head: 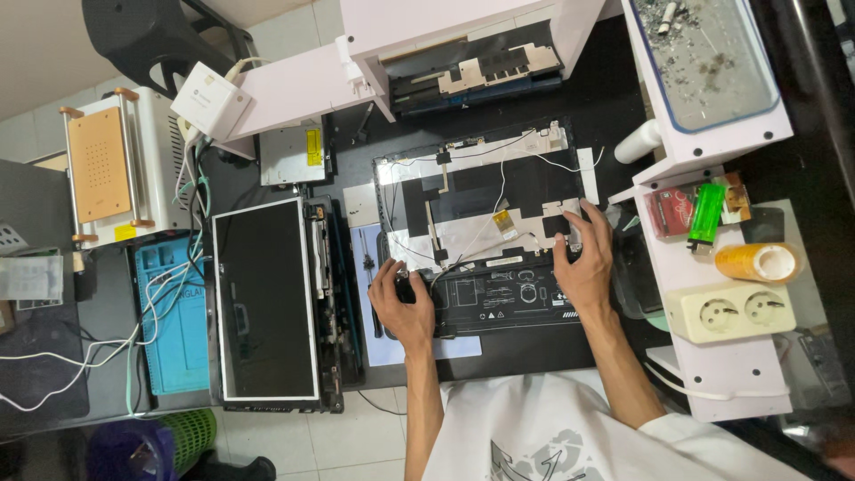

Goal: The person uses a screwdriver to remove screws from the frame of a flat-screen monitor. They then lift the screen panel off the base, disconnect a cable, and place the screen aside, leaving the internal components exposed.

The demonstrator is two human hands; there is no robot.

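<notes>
Opened black laptop shell with white cabling and foil (485, 227) lies mid-desk, toward near edge of black desk (606, 107). Left hand (403, 298) clamped on hinge-side left corner; right hand (583, 258) spread flat, pressing right corner. Best: keep pressure even, avoid pinching thin white wires (499, 191). Detached dark screen panel (265, 298) at desk's left edge.

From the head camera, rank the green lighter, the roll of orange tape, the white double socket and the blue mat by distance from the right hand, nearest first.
From the right hand:
1. Green lighter, on the white shelf just right of the hand.
2. White double socket, lower right on the same shelf.
3. Roll of orange tape, further right, beside the socket.
4. Blue mat, far across the bench on the left.
</notes>
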